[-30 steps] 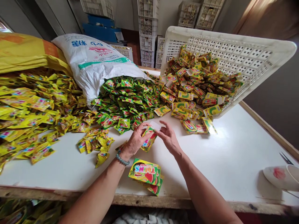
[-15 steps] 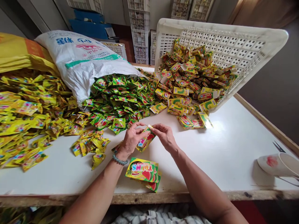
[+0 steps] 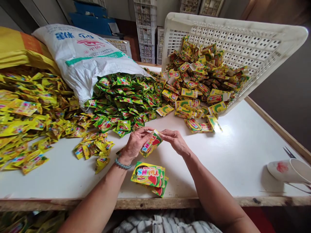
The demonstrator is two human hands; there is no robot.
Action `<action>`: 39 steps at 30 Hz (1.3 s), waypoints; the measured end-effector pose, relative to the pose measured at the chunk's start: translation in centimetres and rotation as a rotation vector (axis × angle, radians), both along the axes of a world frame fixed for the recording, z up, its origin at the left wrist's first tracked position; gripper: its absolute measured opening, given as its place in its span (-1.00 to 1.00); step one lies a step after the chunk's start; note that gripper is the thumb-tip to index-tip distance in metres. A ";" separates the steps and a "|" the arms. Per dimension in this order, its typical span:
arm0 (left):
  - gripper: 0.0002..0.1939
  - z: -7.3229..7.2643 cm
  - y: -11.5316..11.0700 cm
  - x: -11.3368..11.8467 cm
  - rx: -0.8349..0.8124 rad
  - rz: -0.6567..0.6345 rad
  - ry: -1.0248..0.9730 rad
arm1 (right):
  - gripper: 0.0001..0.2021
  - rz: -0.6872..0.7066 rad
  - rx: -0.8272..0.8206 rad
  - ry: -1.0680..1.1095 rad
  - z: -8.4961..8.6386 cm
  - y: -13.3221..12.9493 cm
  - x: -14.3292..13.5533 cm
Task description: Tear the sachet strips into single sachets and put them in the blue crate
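Note:
Between my two hands is a small yellow-green box (image 3: pixel 151 145) printed TWINS, tilted above the table. My left hand (image 3: pixel 136 143) is wrapped round its left side, a bead bracelet on that wrist. The fingers of my right hand (image 3: pixel 173 139) pinch the box's upper right end, at a white flap. Just below, nearer the table's front edge, lies a small overlapping stack of TWINS boxes (image 3: pixel 147 174). Beyond my hands is a heap of green sachets (image 3: pixel 126 97); yellow sachets (image 3: pixel 29 110) spread out at the left.
A tilted white basket (image 3: pixel 233 26) at the back right spills small boxes (image 3: pixel 191 94) onto the table (image 3: pixel 218 161). A white sack (image 3: pixel 85 64) and a yellow sack (image 3: pixel 14 48) lie at the back left. A cup (image 3: pixel 286 170) and dark pointed tips (image 3: pixel 289 152) are at the right.
The view has shifted slightly. My hands hold the same box, and the fingers of my right hand are a little straighter at its upper end.

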State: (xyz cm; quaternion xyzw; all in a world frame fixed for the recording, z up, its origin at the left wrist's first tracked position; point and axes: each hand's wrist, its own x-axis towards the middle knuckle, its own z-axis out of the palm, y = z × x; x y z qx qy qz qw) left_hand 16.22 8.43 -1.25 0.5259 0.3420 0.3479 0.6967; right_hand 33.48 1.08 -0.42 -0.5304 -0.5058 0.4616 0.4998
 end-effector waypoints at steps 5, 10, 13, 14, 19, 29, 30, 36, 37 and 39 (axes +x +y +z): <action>-0.53 0.3 0.1 -0.4 -0.006 0.018 -0.022 | -0.61 -0.044 0.170 -0.318 -0.2 -0.4 -1.0; -0.49 0.3 0.3 -0.2 0.005 -0.022 0.007 | -0.65 -0.150 0.228 -0.383 -1.2 -0.4 -2.4; -0.41 0.1 0.3 0.0 -0.014 -0.039 -0.008 | -0.66 -0.226 0.217 -0.274 -1.5 -0.3 -3.3; -0.38 0.1 0.4 0.0 -0.028 -0.045 -0.011 | -0.67 -0.218 0.216 -0.256 -1.5 -0.3 -3.5; -0.39 1.9 -0.1 -0.6 -0.019 -0.116 0.091 | -0.71 -0.323 0.234 -0.326 -1.4 0.6 -2.0; -0.35 3.6 -4.5 -1.6 0.528 -0.665 0.665 | -0.62 -0.831 -0.269 -0.819 -3.3 0.3 7.2; -0.31 3.4 -4.8 -2.0 0.550 -0.704 0.709 | -0.64 -0.756 -0.258 -0.819 -3.7 0.4 6.7; -0.16 3.3 -6.0 -4.1 0.627 -0.776 0.826 | -0.54 -0.335 -0.167 -0.922 -3.8 0.9 2.1; -0.18 3.2 -6.2 -4.2 0.637 -0.788 0.839 | -0.51 -0.303 -0.168 -0.930 -3.6 0.8 1.7; -0.24 3.2 -6.6 -4.4 0.655 -0.814 0.861 | -0.46 -0.267 -0.171 -0.940 -3.3 0.7 1.5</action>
